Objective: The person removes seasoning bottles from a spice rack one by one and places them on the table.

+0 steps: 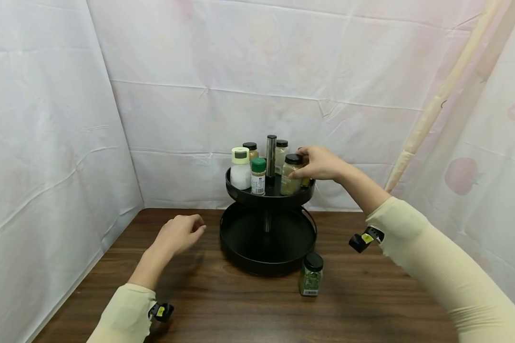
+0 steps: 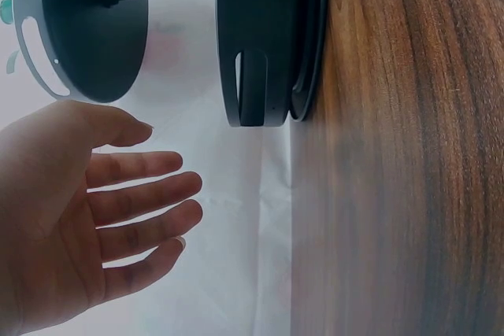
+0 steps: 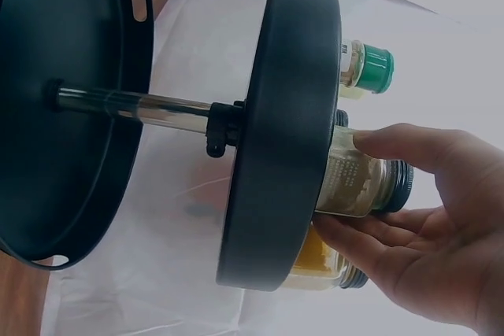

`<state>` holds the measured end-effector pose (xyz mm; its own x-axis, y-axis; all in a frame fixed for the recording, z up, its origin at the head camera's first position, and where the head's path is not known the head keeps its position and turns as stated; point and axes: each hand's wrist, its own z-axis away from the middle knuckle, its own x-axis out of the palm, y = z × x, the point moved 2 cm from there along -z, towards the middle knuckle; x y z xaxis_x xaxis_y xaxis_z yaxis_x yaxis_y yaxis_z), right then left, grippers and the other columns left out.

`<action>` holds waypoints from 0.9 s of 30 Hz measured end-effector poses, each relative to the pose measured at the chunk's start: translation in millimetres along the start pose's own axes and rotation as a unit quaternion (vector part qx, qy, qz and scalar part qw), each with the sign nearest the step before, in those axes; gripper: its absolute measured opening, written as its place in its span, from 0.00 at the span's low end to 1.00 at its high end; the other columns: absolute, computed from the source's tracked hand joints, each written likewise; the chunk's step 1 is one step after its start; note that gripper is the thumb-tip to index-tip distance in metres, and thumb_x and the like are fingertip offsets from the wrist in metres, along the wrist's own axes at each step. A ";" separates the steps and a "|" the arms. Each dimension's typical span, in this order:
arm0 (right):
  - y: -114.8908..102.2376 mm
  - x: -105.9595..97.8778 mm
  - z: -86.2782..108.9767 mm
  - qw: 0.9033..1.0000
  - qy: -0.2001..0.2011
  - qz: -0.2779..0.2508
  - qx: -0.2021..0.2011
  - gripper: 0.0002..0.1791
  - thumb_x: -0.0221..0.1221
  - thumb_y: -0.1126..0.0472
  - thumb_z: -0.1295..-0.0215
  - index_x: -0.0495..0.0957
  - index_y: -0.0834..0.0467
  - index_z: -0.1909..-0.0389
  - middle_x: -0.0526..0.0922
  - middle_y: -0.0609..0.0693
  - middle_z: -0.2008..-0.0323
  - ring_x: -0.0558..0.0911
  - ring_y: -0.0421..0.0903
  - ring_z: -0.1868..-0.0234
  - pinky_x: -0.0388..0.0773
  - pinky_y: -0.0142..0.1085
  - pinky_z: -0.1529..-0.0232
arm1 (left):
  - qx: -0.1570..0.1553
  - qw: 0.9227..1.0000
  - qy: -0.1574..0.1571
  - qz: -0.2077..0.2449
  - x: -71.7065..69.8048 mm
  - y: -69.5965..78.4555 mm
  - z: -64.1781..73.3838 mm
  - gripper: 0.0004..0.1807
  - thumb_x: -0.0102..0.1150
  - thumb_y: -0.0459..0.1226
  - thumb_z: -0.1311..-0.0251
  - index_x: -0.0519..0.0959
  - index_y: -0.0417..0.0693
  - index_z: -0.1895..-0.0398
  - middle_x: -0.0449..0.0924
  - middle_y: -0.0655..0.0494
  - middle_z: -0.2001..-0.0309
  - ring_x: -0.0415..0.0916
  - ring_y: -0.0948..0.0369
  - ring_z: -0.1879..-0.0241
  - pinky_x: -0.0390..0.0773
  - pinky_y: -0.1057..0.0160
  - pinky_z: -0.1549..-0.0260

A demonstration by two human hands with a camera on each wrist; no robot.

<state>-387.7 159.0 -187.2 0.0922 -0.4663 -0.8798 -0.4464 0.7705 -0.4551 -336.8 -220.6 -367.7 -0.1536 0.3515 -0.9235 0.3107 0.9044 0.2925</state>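
Observation:
My right hand (image 1: 324,163) grips a black-capped spice jar (image 1: 290,180) at the front right of the upper tray (image 1: 274,202) of a black two-tier rack. In the right wrist view, the thumb and fingers lie on either side of this jar (image 3: 352,175), whose base is down at the tray's rim. Beside it, a jar of yellow spice (image 3: 315,257) shows below the fingers. My left hand (image 1: 179,234) hovers over the table left of the rack, holding nothing; its fingers are relaxed and spread apart in the left wrist view.
The upper tray also bears a white shaker with a pale green lid (image 1: 241,171), a green-capped bottle (image 1: 258,177) and more black-capped jars around a metal post (image 1: 271,155). A jar of green herbs (image 1: 311,276) stands on the wooden table (image 1: 240,305), close to the lower tray (image 1: 257,270).

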 end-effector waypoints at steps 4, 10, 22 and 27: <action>1.1 0.4 1.2 1.000 -0.006 -0.018 0.012 0.40 0.71 0.52 0.32 0.69 0.69 0.28 0.81 0.59 0.54 0.77 0.52 0.57 0.73 0.45 0.53 | 0.000 1.000 -0.001 0.001 0.4 0.1 -0.4 0.12 0.59 0.44 0.24 0.86 0.48 0.50 0.82 0.62 0.68 0.76 0.63 0.73 0.78 0.55 0.70; 7.0 6.6 2.5 0.999 0.003 -0.019 0.033 0.48 0.71 0.43 0.33 0.65 0.71 0.26 0.82 0.56 0.54 0.78 0.48 0.58 0.73 0.42 0.57 | 0.002 1.000 0.001 -0.001 0.8 -0.4 -2.0 0.11 0.59 0.44 0.24 0.86 0.49 0.50 0.83 0.62 0.67 0.77 0.63 0.72 0.79 0.55 0.69; 11.1 17.1 3.3 0.997 0.036 -0.053 0.040 0.25 0.73 0.44 0.35 0.78 0.60 0.58 0.82 0.54 0.74 0.82 0.60 0.67 0.70 0.41 0.70 | -0.003 1.000 -0.003 0.001 2.1 -0.1 -1.0 0.11 0.59 0.44 0.24 0.86 0.49 0.50 0.83 0.61 0.67 0.77 0.63 0.72 0.79 0.55 0.69; 13.3 18.1 1.9 0.997 0.043 -0.059 0.040 0.25 0.74 0.43 0.36 0.78 0.61 0.59 0.77 0.50 0.78 0.76 0.52 0.74 0.68 0.39 0.71 | -0.005 1.000 -0.001 0.001 1.4 0.0 -0.9 0.11 0.60 0.44 0.24 0.86 0.49 0.50 0.82 0.61 0.67 0.76 0.63 0.73 0.78 0.55 0.70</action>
<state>-390.3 161.6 -209.5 0.0618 -0.5882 -0.8064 -0.3644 0.7388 -0.5669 -337.9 -219.9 -368.7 -0.1500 0.3535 -0.9234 0.3015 0.9058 0.2978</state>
